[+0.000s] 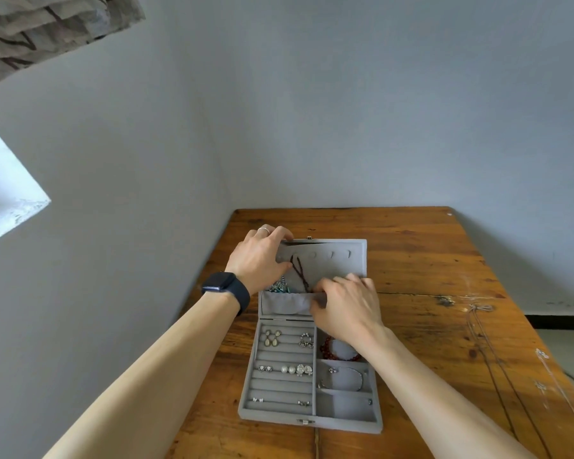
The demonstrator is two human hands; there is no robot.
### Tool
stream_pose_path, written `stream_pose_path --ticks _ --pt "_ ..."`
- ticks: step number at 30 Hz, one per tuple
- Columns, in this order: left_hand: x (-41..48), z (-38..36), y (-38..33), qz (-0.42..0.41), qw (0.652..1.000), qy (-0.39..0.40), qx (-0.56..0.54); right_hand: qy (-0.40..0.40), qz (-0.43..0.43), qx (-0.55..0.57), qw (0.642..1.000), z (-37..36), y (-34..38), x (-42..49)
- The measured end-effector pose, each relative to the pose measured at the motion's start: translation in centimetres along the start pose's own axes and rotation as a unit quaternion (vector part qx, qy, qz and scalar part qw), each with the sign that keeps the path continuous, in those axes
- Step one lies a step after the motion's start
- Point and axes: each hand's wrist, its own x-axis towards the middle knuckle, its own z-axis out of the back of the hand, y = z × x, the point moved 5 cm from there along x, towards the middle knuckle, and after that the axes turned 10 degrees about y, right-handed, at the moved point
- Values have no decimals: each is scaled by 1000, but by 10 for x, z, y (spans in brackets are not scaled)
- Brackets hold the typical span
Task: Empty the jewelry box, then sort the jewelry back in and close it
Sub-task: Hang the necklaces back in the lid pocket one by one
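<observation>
Box (272,415) one, left hand (257,256), right hand (345,303) gripping lid (332,263)

Box: I see a grey velvet rectangular jewelry box (280,415) open near the wooden table (411,260)'s left edge, its lid (342,260) swung away from me.
Pocket: the lid pocket (285,304) holds a dark bead necklace (299,271).
Slots: pearl and silver earrings (287,369).
Right compartments: red bead bracelet (325,347), silver bracelet (345,379).
</observation>
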Motion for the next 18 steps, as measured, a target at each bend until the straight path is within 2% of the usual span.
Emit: stream_pose_path --ticks 3,6,9,12,14,18 --pt "-2 -2 -1 6 1000 -15 6 48 24 17 998 -2 10 -1" --pt "-3 -1 -1 7 1000 -21 3 90 59 85 991 -2 18 -1" --pt "-5 0 -1 3 1000 -18 1 59 61 126 988 3 13 -3" --pt "-6 1 -1 3 1000 -12 3 13 30 18 999 8 6 -7" --pt "-6 0 -2 7 1000 -10 5 29 12 -33 999 7 7 -9" --pt "-6 -2 -3 3 1000 -17 10 71 42 -16 996 -1 20 -7"
